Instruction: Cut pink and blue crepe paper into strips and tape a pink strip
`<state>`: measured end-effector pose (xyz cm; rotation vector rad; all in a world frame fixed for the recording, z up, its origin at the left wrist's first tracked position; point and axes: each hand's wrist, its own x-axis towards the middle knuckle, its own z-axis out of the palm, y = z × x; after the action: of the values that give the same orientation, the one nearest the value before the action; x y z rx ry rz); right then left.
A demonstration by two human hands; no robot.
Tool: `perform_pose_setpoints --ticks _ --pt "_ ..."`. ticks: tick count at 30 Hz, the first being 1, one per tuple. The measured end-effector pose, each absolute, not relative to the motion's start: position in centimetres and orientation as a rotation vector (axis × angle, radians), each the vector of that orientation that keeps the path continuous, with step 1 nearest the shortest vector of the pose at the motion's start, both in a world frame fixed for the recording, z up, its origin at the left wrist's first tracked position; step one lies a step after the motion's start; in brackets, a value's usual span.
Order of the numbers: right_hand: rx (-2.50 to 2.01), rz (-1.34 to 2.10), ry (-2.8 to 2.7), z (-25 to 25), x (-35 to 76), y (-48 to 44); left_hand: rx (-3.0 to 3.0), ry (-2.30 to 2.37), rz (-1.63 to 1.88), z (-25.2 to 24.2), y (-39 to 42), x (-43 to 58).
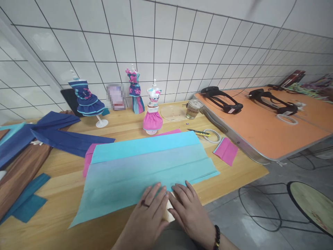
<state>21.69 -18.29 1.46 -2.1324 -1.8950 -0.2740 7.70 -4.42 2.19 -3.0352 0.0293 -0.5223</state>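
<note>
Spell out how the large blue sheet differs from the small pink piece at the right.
The large blue sheet covers far more area than the small pink piece. The left hand and right hand are at the large blue sheet's near edge, while the small pink piece lies apart from both. Both lie on the wooden table.

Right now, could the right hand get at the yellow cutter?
Probably yes: the right hand rests at the near edge of the turquoise sheet, and nothing upright appears to stand between it and the yellow cutter.
</note>
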Motion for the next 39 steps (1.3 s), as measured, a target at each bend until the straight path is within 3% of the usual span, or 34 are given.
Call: perform_pose_setpoints --ticks 10,39 --pt "-2.097 -0.228 -2.008 1.2 22.5 -19.2 -3.040 -0.050 -0.436 -1.4 -5.0 7.8" --pt "-2.364 -0.396 -1.849 -0.4 31.1 -26.0 -2.899 0.002 -0.579 -0.9 -4.7 8.2"
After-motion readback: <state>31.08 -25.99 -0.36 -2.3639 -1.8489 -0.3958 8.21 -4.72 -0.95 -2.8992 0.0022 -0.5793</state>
